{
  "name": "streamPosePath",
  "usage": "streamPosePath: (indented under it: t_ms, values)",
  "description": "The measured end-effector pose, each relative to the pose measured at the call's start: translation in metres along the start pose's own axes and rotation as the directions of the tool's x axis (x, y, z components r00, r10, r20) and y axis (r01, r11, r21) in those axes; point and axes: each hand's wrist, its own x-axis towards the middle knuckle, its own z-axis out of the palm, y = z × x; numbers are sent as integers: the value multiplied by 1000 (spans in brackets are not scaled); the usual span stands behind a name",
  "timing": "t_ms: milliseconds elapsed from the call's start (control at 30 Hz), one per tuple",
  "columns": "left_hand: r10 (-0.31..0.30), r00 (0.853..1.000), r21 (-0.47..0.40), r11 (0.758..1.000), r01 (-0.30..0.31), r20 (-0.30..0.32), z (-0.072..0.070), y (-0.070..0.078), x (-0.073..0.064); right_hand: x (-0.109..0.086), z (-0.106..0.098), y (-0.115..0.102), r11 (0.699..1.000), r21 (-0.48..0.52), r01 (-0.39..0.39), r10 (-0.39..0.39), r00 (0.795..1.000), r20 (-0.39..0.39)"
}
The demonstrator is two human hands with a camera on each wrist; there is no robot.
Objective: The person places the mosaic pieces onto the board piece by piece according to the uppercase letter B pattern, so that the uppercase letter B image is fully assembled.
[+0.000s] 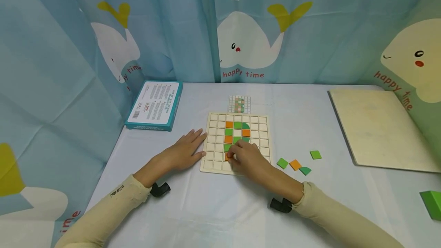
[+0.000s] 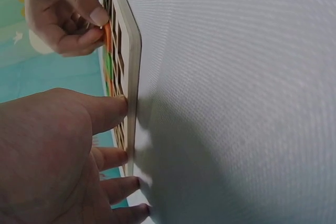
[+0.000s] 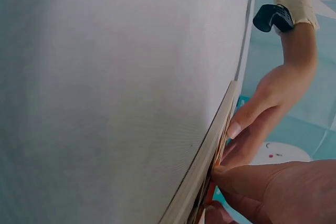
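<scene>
A wooden grid board (image 1: 208, 164) lies on the table, with orange, green and curved dark green tiles set in its middle squares. My right hand (image 1: 249, 159) is over the lower part of the board. Between thumb and fingers it pinches an orange square tile (image 2: 108, 36), tilted at the grid below a green tile (image 1: 227, 147). On the left, my left hand (image 1: 186, 150) rests with its fingers spread, thumb and fingertips against the board's edge. The right hand covers some of the lower squares.
Right of the board lie loose pieces: a green tile (image 1: 282, 163), an orange tile (image 1: 295, 164), a curved dark green tile (image 1: 305, 170) and another green tile (image 1: 315, 154). A pattern card (image 1: 245, 100) touches the back. Also here are a teal box (image 1: 155, 104) and a wooden panel (image 1: 382, 129).
</scene>
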Motion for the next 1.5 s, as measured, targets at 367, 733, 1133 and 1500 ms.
streamPosePath:
  t_ms: [367,733,1133,1500]
  values:
    - [-6,1000,2,1000,6,11,1,1,1,-6,-11,2,1000,18,18,-20,996,85]
    - [0,1000,7,1000,0,-6,0,2,-1,-40,-57,35,979,45,-200,189,966,174]
    - [4,1000,4,1000,-4,-7,0,2,-1,-80,-87,72,931,-128,-342,363,905,223]
    - [2,1000,2,1000,-2,-3,0,2,-2,-83,-74,90,975,53,-218,211,971,109]
